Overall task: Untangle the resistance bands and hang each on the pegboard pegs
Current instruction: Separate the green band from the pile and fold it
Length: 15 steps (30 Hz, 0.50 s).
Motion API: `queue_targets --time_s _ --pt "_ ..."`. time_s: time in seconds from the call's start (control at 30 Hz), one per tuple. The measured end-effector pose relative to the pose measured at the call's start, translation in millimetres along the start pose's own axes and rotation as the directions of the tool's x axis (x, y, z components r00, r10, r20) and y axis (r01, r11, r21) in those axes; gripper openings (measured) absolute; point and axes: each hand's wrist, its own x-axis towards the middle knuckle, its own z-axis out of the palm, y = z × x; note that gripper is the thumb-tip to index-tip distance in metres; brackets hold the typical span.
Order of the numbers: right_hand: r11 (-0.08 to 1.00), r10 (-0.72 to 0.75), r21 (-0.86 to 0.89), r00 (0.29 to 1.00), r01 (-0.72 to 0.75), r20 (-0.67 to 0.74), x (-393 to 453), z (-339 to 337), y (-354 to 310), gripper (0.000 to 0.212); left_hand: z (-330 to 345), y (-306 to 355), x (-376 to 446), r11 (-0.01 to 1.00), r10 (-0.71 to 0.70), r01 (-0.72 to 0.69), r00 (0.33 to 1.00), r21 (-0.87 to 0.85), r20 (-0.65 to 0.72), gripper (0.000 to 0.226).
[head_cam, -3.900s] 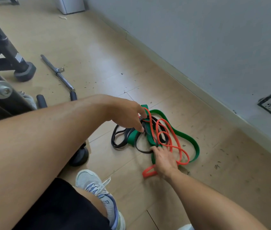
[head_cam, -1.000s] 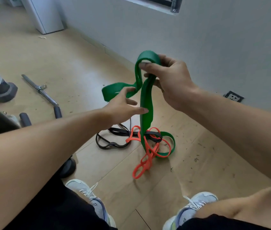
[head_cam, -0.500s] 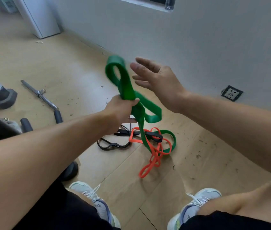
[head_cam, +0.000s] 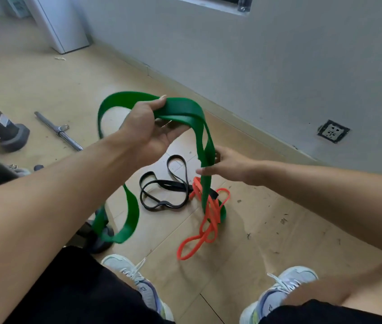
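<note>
My left hand (head_cam: 148, 127) grips the wide green band (head_cam: 185, 111) and holds it up above the floor. One green loop hangs down on the left, under my forearm. Another strand drops to the right into the tangle on the floor. My right hand (head_cam: 229, 163) is lower, with straight fingers against that hanging strand. The orange band (head_cam: 205, 226) lies on the floor, wound round the green band's lower end. A thin black band (head_cam: 162, 185) lies in loops just left of it. No pegboard is in view.
The grey wall with a socket (head_cam: 332, 131) runs along the right. A metal bar (head_cam: 58, 130) and black gym machine feet (head_cam: 13, 139) are on the left floor. A white cabinet (head_cam: 62, 24) stands at the back. My two shoes (head_cam: 138, 281) are at the bottom.
My left hand has lifted the green band higher and spread it wide. My right hand has dropped from beside the top loop to the strand hanging towards the floor.
</note>
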Motion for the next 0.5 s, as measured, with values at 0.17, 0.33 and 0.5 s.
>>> queue_targets --time_s 0.17,0.33,0.5 --pt "0.995 -0.064 0.066 0.987 0.074 -0.151 9.6 -1.1 3.8 0.022 -26.0 12.4 10.0 0.996 -0.047 0.032 0.984 -0.087 -0.171 0.048" --pt "0.948 -0.256 0.073 0.876 0.310 -0.409 -2.6 -21.7 -30.1 0.029 -45.3 12.8 -9.2 0.596 -0.273 0.310 0.946 0.741 -0.176 0.097" --pt "0.883 -0.450 -0.273 0.852 0.381 -0.267 -22.3 -19.4 -55.4 0.040 -36.9 10.2 -3.4 0.263 0.191 -0.201 0.970 0.944 0.153 0.050"
